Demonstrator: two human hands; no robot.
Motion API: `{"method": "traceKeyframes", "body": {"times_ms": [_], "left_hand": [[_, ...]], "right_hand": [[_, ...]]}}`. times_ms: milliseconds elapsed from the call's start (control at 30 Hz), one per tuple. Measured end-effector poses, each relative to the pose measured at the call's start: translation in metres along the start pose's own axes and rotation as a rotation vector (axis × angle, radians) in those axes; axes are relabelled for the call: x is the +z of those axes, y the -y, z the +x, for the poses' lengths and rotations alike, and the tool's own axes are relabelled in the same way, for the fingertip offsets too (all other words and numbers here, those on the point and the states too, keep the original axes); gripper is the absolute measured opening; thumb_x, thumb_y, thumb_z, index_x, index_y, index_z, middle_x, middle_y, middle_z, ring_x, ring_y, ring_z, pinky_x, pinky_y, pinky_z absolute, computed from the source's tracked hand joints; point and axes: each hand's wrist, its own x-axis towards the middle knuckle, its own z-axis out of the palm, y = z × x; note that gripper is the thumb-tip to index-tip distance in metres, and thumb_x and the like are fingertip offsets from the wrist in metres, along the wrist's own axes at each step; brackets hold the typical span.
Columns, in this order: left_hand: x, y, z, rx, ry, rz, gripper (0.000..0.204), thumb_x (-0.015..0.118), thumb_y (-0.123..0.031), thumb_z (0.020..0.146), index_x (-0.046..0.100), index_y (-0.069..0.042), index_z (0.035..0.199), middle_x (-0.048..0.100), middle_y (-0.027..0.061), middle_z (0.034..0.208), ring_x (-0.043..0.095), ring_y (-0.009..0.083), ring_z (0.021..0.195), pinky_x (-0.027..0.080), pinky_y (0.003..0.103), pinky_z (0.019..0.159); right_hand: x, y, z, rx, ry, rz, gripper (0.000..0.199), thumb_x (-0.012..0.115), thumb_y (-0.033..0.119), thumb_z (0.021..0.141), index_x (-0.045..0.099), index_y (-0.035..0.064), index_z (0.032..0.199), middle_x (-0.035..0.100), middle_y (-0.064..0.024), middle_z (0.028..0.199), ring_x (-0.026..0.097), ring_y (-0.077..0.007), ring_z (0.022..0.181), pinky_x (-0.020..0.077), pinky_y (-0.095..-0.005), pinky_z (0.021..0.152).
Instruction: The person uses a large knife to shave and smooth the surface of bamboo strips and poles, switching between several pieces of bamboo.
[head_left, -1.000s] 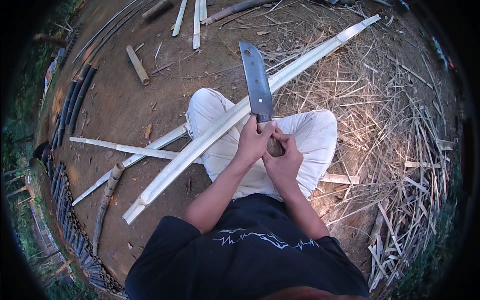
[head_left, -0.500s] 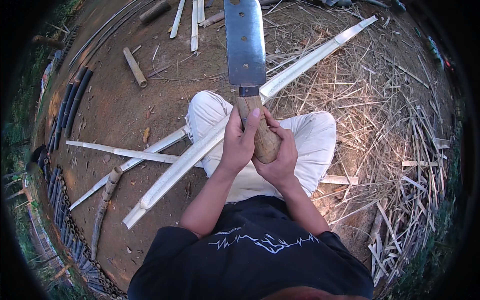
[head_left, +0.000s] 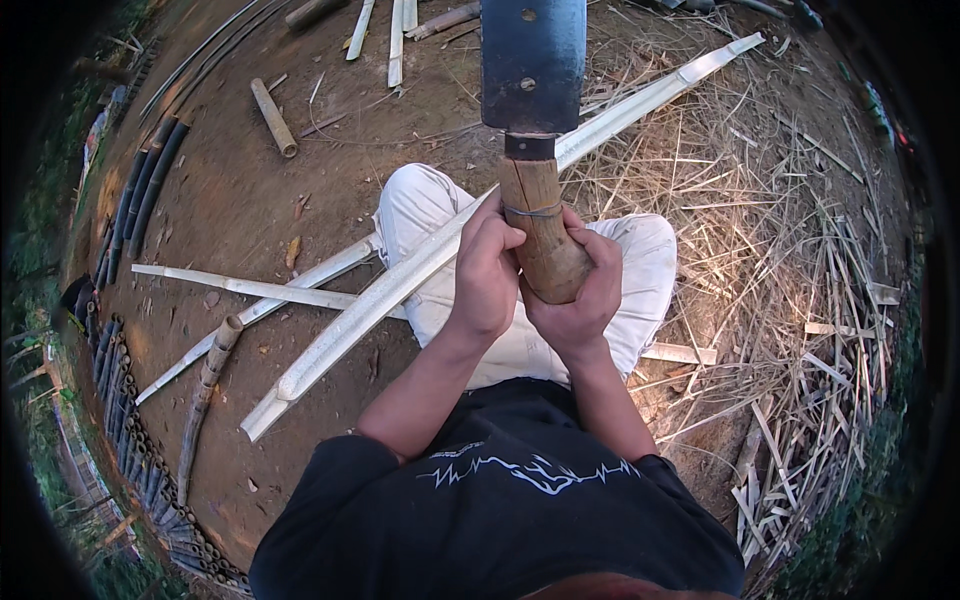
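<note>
A broad-bladed machete (head_left: 545,55) points away from me, its dark blade cut off by the top edge. It has a metal collar and a wooden handle with a wire round it. My left hand (head_left: 486,275) presses on the handle's left side, thumb against the wood. Around the lower right of the handle curl the fingers of my right hand (head_left: 580,310). Under the machete a long split bamboo strip (head_left: 400,282) slants over my lap, from lower left to far right; the blade's base and handle hide part of it.
Shavings and thin bamboo strips (head_left: 720,220) litter the ground on my right. Two split strips (head_left: 205,281) cross left of my knee, near a bamboo pole (head_left: 208,375). A short bamboo piece (head_left: 273,118) lies ahead. Dark bamboo lengths (head_left: 150,190) line the left edge.
The machete has shifted to the right and looks larger, with less of its blade in view. Both hands have moved with it; my left thumb has slid to the handle's left edge, uncovering the wire.
</note>
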Motion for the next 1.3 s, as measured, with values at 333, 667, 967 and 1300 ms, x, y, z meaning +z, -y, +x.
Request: {"method": "traceKeyframes", "body": {"times_ms": [333,667,967,1300], "left_hand": [[0.001,-0.011,0.014,-0.196,0.03,-0.166,0.053,0.038,-0.019,0.087,0.052,0.007,0.131,0.063,0.0276,0.123,0.064,0.0363,0.114,0.046,0.047,0.106],[-0.005,-0.003,0.012,-0.179,0.023,-0.14,0.052,0.045,-0.022,0.092,0.046,0.006,0.135,0.062,0.0299,0.123,0.063,0.0374,0.114,0.048,0.048,0.105],[0.008,0.0,0.003,-0.103,0.107,-0.064,0.046,0.051,-0.012,0.087,0.047,0.006,0.129,0.062,0.0201,0.115,0.063,0.0328,0.113,0.048,0.046,0.103],[0.029,-0.003,0.0,0.153,-0.063,0.332,0.04,0.041,-0.003,0.088,0.051,0.007,0.125,0.066,0.02,0.109,0.069,0.0261,0.099,0.055,0.039,0.092]], "right_hand": [[-0.009,-0.004,-0.006,0.026,-0.026,-0.084,0.067,0.083,0.003,0.059,0.052,-0.0023,0.118,0.059,-0.0158,0.102,0.063,-0.0318,0.089,0.0521,-0.0388,0.079],[-0.017,0.006,-0.011,0.215,0.054,0.162,0.07,0.08,0.003,0.062,0.047,-0.0022,0.124,0.056,-0.0133,0.111,0.062,-0.0234,0.1,0.0496,-0.0354,0.09],[-0.017,-0.002,-0.019,0.102,0.019,0.053,0.07,0.086,0.004,0.062,0.049,-0.003,0.121,0.059,-0.0159,0.113,0.064,-0.0264,0.102,0.051,-0.0368,0.09],[-0.016,-0.003,-0.009,-0.02,-0.051,-0.122,0.066,0.088,0.006,0.06,0.053,-0.0018,0.116,0.06,-0.0143,0.103,0.062,-0.0304,0.09,0.052,-0.0381,0.078]]}}
